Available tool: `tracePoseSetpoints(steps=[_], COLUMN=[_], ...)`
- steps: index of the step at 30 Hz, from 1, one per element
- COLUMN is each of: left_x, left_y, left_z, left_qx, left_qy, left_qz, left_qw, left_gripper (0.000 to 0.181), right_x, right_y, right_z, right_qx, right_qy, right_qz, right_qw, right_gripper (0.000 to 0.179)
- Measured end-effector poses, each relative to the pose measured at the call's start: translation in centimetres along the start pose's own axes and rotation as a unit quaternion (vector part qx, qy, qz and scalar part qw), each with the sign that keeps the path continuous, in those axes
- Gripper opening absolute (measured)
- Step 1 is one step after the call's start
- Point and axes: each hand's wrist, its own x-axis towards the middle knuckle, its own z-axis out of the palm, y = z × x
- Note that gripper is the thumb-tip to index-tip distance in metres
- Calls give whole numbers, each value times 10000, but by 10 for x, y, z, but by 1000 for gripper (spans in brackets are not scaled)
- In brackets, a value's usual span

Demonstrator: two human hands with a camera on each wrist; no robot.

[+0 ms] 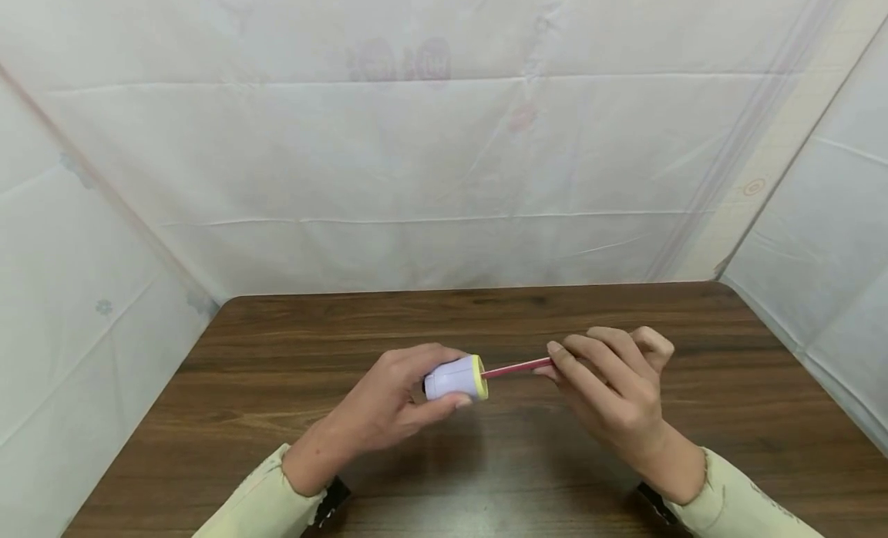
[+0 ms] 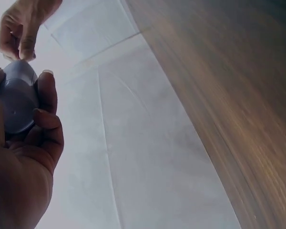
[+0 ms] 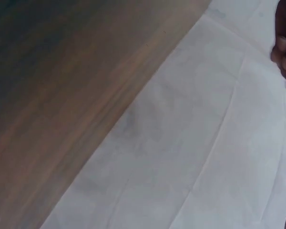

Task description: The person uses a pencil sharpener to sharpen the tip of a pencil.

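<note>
Above the table, my left hand (image 1: 388,399) grips a small lavender pencil sharpener (image 1: 451,378) with a yellow rim, thumb on the near side and fingers on the far side. The sharpener lies sideways, its rim facing right. A thin red pencil (image 1: 516,368) with a pale stripe has one end at the sharpener's mouth; the tip is hidden. Its other end is pinched by the fingertips of my right hand (image 1: 617,384). In the left wrist view, curled fingers surround the sharpener (image 2: 19,102). The right wrist view catches only part of the left hand (image 3: 283,52).
Beneath both hands is a dark brown wood-grain table (image 1: 312,322). Whitish sheeting (image 1: 444,168) hangs behind it and on both sides. Black bands (image 1: 333,499) show at the wrists, by the pale sleeves (image 1: 260,499).
</note>
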Motion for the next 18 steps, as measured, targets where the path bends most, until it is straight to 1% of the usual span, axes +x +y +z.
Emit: tracePoseSetpoints(steps=[1, 3, 5, 9, 13, 18], left_x=[1, 1, 2, 2, 1, -1], left_y=[1, 3, 5, 7, 6, 5], left_z=[1, 2, 4, 4, 4, 2], left_qx=[-37, -130, -201, -265, -265, -131], left_qy=[25, 33, 16, -22, -63, -79], left_qz=[59, 54, 21, -69, -133, -44], left_qw=[10000, 9999, 9998, 9996, 9995, 9999], left_gripper=[29, 29, 28, 27, 26, 26], right_x=[-1, -4, -5, -5, -5, -2], right_y=[0, -1, 0, 0, -1, -3], right_z=[1, 3, 3, 3, 3, 1], right_qx=[-40, -11, 58, 320, 389, 57], right_qy=[158, 328, 424, 480, 302, -203], right_qz=[-3, -13, -72, -138, -95, 19], right_qw=[9999, 9995, 9991, 9982, 9987, 9998], right_gripper=[30, 30, 30, 33, 37, 45])
